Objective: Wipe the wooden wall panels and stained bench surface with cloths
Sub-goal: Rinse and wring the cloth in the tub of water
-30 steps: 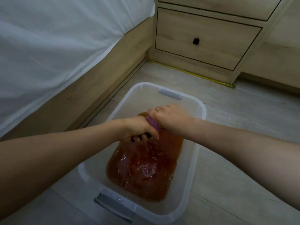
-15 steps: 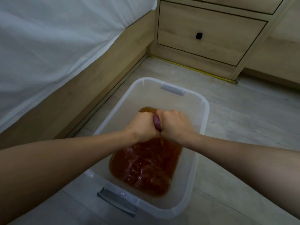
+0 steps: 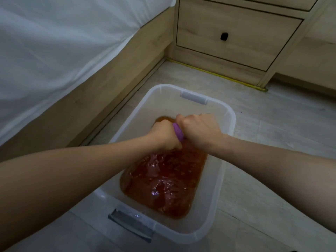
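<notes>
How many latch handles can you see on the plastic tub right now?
2. One pale latch handle sits on the far rim of the tub, toward the drawers; a greyer latch handle sits on the near rim, below the left forearm. The visible side rims show none.

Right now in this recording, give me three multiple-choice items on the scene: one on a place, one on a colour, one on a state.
1. Where does the clear plastic tub stand?
A. on the bed
B. on the floor beside the bed frame
C. inside the drawer

2. What colour is the cloth showing between the fists?
A. purple
B. green
C. white

3. How do the left hand and right hand stand?
A. both spread flat
B. one in the water, one on the bed
C. both clenched on the cloth over the tub

Answers: 1 B, the tub sits on pale floorboards next to the wooden frame; 2 A, a purple strip shows; 3 C, two closed fists meet above reddish-brown water.
</notes>
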Available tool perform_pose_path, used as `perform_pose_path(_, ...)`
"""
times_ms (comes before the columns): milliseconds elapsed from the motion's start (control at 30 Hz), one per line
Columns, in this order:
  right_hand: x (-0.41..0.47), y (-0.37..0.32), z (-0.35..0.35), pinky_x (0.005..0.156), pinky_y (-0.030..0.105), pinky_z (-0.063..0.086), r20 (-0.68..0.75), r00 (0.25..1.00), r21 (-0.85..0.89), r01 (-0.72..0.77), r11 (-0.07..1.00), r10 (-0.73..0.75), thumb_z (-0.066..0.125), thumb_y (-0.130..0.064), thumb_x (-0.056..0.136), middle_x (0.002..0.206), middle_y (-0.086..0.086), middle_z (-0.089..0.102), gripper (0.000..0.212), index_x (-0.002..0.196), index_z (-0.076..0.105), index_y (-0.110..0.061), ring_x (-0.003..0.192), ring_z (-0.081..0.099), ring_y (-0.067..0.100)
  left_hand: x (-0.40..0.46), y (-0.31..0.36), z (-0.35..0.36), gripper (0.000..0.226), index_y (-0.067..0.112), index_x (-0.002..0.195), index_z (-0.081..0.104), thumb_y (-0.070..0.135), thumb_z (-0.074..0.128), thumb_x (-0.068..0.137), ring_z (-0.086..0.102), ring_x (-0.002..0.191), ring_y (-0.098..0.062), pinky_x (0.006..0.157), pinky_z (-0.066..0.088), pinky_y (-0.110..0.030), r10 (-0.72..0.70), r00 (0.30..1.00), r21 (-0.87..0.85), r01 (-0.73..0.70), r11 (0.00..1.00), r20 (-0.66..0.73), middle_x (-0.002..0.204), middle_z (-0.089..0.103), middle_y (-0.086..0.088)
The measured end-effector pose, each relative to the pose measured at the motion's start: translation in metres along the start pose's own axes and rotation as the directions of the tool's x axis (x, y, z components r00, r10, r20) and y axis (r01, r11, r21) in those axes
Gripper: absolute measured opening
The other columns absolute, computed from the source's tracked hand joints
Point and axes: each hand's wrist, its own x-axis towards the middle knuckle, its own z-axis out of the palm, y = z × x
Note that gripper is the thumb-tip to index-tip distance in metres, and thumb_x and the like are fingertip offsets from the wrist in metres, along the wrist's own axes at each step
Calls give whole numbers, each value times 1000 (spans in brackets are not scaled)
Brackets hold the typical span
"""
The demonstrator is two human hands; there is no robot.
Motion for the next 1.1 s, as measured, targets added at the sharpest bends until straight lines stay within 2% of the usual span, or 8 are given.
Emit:
perform_pose_path(167, -2, -12, 4, 67, 30, 36, 121, 966, 265, -254, 930, 229, 63, -25, 82, 105, 6, 63, 32, 112, 51, -19, 96, 62, 30, -7, -2, 0, 9, 21, 88, 58, 18, 64, 82, 63, 90, -23, 66, 40, -26, 52, 974, -20, -58, 998, -221, 78, 51, 6)
perform_pose_path(233, -3, -16, 6, 68, 30, 37, 170, 935, 372, -352, 859, 310, 63, -18, 80, 103, 6, 62, 29, 106, 51, -19, 97, 60, 30, -8, -7, -1, 19, 22, 86, 50, 14, 66, 79, 63, 89, -23, 66, 41, -27, 119, 964, -8, -125, 992, -239, 79, 53, 6)
perform_pose_path(333, -4, -23, 13, 67, 30, 38, 212, 902, 505, -431, 748, 376, 62, -13, 76, 100, 9, 63, 25, 92, 45, -21, 97, 59, 32, -8, -14, -1, 25, 14, 99, 56, 14, 66, 76, 64, 91, -29, 73, 50, -34, 181, 952, 27, -180, 983, -248, 95, 65, -5)
perform_pose_path(500, -7, -29, 18, 70, 29, 42, 233, 871, 605, -478, 637, 433, 61, -11, 75, 98, 7, 64, 28, 102, 56, -16, 97, 61, 31, -11, -17, 0, 23, 14, 99, 53, 15, 64, 79, 62, 90, -32, 68, 41, -31, 232, 933, 55, -225, 973, -274, 98, 65, -9)
perform_pose_path(633, -6, -28, 21, 71, 30, 42, 236, 863, 609, -490, 624, 447, 61, -11, 75, 88, 5, 59, 21, 93, 52, -18, 95, 61, 32, -10, -17, 3, 22, 14, 96, 51, 14, 64, 78, 62, 87, -32, 65, 38, -30, 236, 930, 53, -231, 972, -282, 95, 65, -9)
perform_pose_path(800, -1, -29, 27, 79, 36, 50, 223, 862, 613, -487, 622, 456, 60, -11, 74, 97, 10, 65, 25, 97, 55, -16, 96, 61, 34, -5, -19, 6, 23, 18, 87, 42, 13, 62, 77, 62, 87, -36, 64, 36, -31, 240, 926, 59, -233, 971, -291, 91, 65, -10)
perform_pose_path(933, 5, -26, 36, 71, 32, 44, 211, 873, 577, -474, 666, 439, 60, -10, 73, 88, 7, 61, 22, 88, 48, -20, 93, 61, 34, 2, -24, 10, 24, 18, 84, 40, 12, 62, 74, 62, 84, -36, 64, 44, -36, 182, 941, 27, -182, 983, -287, 87, 63, -10)
perform_pose_path(1100, 17, -16, 44, 68, 35, 42, 182, 893, 491, -445, 749, 411, 58, -8, 76, 101, 10, 62, 31, 104, 48, -17, 96, 60, 35, 23, -23, 11, 22, 20, 85, 49, 17, 67, 73, 63, 90, -31, 67, 42, -30, 49, 982, -113, -71, 991, -183, 95, 66, -9)
